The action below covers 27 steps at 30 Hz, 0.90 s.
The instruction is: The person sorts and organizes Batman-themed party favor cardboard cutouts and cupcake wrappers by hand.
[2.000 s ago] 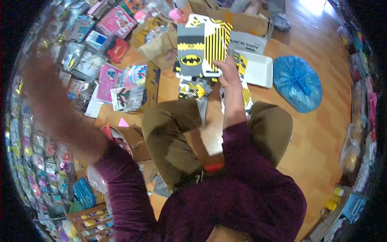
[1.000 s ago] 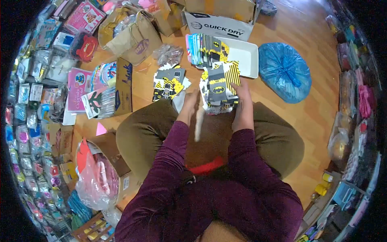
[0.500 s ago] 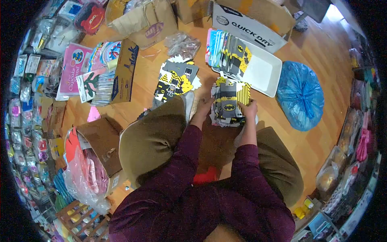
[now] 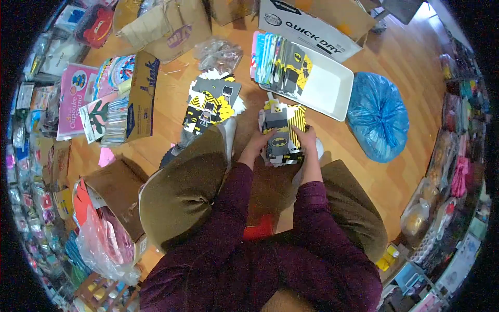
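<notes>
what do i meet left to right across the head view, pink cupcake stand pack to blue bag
Pink cupcake stand pack, box of packets, bat-print card pile, held card stack, blue bag.

soft, rather dim indoor light covers the tan wood-plank floor [image 4: 423,93], with a washed-out pale glare at the far right. small highlights fleck the creases of the knotted translucent blue plastic bag [image 4: 378,117], and the white rectangular tray [image 4: 331,86] reads bright. brownish shadow fills the space between the legs in olive-brown trousers [image 4: 182,192]; the dark purple long-sleeved top [image 4: 260,270] is murky and grainy. the bare hands [image 4: 308,138] and the stack of grey, yellow and black printed cards [image 4: 280,136] are fairly sharp. wide-lens distortion curves both sides, the small glossy packets [image 4: 23,161] at left turn soft, and speckled black fills the corners.
</notes>
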Tool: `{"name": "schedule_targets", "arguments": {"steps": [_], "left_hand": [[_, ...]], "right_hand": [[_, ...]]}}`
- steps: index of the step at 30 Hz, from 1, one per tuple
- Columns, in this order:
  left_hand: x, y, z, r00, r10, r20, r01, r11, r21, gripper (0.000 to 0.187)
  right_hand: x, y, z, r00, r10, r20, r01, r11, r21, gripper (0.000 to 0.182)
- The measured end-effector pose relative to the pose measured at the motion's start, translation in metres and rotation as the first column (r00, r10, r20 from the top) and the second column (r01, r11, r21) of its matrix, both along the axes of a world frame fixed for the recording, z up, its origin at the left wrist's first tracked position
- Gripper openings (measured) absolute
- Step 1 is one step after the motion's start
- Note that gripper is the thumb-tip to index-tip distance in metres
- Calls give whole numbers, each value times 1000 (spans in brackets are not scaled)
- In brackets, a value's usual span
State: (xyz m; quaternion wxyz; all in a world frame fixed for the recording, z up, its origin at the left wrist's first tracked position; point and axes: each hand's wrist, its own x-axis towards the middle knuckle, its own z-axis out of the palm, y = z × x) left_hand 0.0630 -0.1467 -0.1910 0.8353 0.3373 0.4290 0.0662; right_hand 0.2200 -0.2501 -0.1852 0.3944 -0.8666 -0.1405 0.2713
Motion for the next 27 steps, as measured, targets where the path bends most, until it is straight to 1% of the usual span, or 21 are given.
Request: {"name": "schedule_targets", "arguments": {"steps": [2, 4, 5, 6, 7, 8, 10, 11, 12, 14, 15, 17, 18, 20, 21, 22, 23, 24, 25, 26, 27], "left_hand": [[-6, -1, 23, 984, -77, -161, 89, 994, 69, 47], [-9, -3, 52, 987, -59, -151, 63, 998, 19, 50], [-8, -2, 61, 990, -31, -138, 27, 999, -28, 54], [-9, 0, 43, 990, -41, -134, 37, 999, -28, 54], [-13, 0, 9, 988, -59, -143, 58, 998, -16, 60], [-13, -1, -11, 985, -76, -154, 77, 997, -2, 66], [-10, -2, 6, 980, -114, -162, 120, 992, 26, 64], [-9, -3, 14, 975, -144, -167, 155, 986, 55, 62], [-9, -3, 0, 974, -147, -172, 157, 986, 51, 62], [-11, -4, -69, 945, -182, -270, 239, 951, 197, 75], [-12, -7, -99, 944, -184, -272, 241, 951, 194, 75], [-13, -10, -110, 930, -105, -351, 269, 846, 461, 73], [-15, -15, -114, 929, -108, -355, 273, 846, 457, 73], [-1, -18, -14, 989, 40, -145, 10, 943, 331, 67], [1, -18, 6, 988, 38, -147, 13, 945, 327, 67], [2, -17, 19, 993, 69, -97, -47, 975, 218, 65], [3, -16, 25, 993, 108, -50, -102, 989, 106, 63], [3, -18, 14, 993, 110, -48, -104, 989, 107, 63], [4, -22, -10, 989, 148, -16, -147, 989, 35, 60], [7, -22, -13, 982, 187, 15, -186, 982, -39, 58], [11, -22, -16, 982, 190, 18, -189, 981, -35, 58]], "right_hand": [[1, -4, -5, 990, -84, -113, 77, 995, -63, 74], [1, -7, -8, 985, -110, -130, 106, 994, -41, 73], [3, -6, -6, 989, -69, -132, 58, 995, -87, 71], [5, -6, -3, 991, -28, -134, 10, 991, -133, 68], [5, -6, 4, 991, -28, -129, 13, 994, -111, 61], [8, -7, 4, 991, -36, -129, 21, 993, -112, 61], [12, -10, -5, 939, -63, -339, 59, 998, -22, 56], [13, -11, -9, 946, -47, -321, 44, 999, -18, 52], [14, -12, -13, 944, -51, -327, 46, 999, -21, 52], [14, -12, -8, 931, -45, -361, 57, 998, 21, 51], [15, -13, -10, 922, -38, -386, 55, 998, 33, 50], [15, -12, 0, 920, -50, -389, 58, 998, 10, 50], [15, -11, 5, 920, -61, -388, 61, 998, -11, 50], [16, -14, -13, 929, -33, -368, 35, 999, -2, 50], [14, -13, -11, 925, -22, -380, 37, 999, 30, 49], [13, -12, -11, 920, -9, -391, 37, 997, 64, 49], [10, -10, -12, 940, -31, -340, 48, 998, 43, 47], [11, -11, -10, 940, -29, -339, 46, 998, 44, 47], [10, -9, 7, 931, -3, -364, 12, 1000, 24, 46], [10, -6, 17, 921, 23, -389, -22, 1000, 5, 44], [12, -10, 0, 925, 28, -379, -36, 999, -14, 42]]}}
